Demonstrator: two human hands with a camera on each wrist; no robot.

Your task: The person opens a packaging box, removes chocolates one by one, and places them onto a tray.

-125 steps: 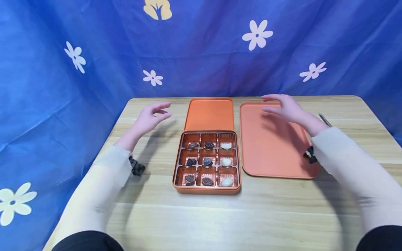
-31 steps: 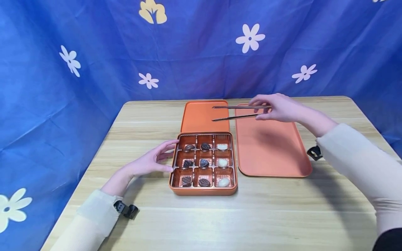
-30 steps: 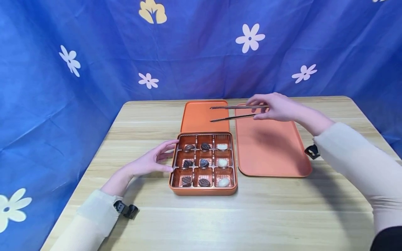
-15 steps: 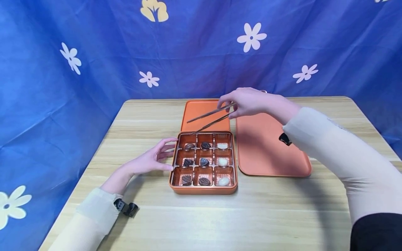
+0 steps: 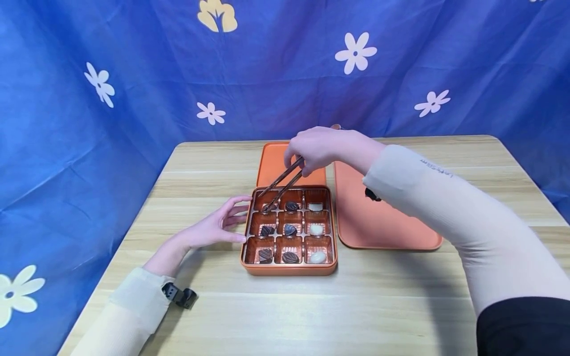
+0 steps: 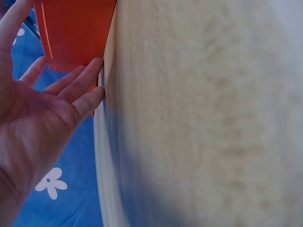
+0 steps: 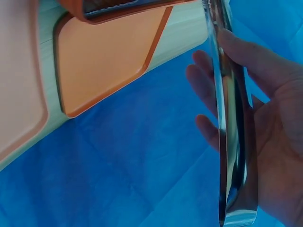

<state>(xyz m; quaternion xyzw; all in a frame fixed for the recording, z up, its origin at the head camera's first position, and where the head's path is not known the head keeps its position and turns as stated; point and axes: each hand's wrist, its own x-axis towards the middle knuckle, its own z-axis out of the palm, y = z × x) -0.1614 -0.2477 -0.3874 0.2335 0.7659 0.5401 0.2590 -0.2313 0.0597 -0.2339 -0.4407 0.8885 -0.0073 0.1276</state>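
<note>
An orange box (image 5: 289, 271) with a divided brown insert holds dark chocolates (image 5: 291, 257) and white ones (image 5: 318, 257), one per compartment. Against the box's left wall rest the fingertips of my left hand (image 5: 213, 227), its fingers fairly straight and spread in the left wrist view. My right hand (image 5: 317, 147) pinches long metal tongs (image 5: 281, 178), reaching down from behind the box. The two tips are apart, inside the back-left compartment, around the brown chocolate (image 5: 267, 206) there and partly covering it. The tongs' bent end shows in the right wrist view.
Behind the box lies a flat orange lid (image 5: 270, 160), partly hidden by my right hand. To the right is a pinkish-orange tray (image 5: 392, 227), under my right forearm. A blue flowered cloth (image 5: 285, 74) hangs behind the wooden table (image 5: 289, 316).
My right hand has picked up the tongs and moved left from over the tray, lowering their tips into the back-left compartment. Earlier, my left hand came to the box's side and has stayed.
</note>
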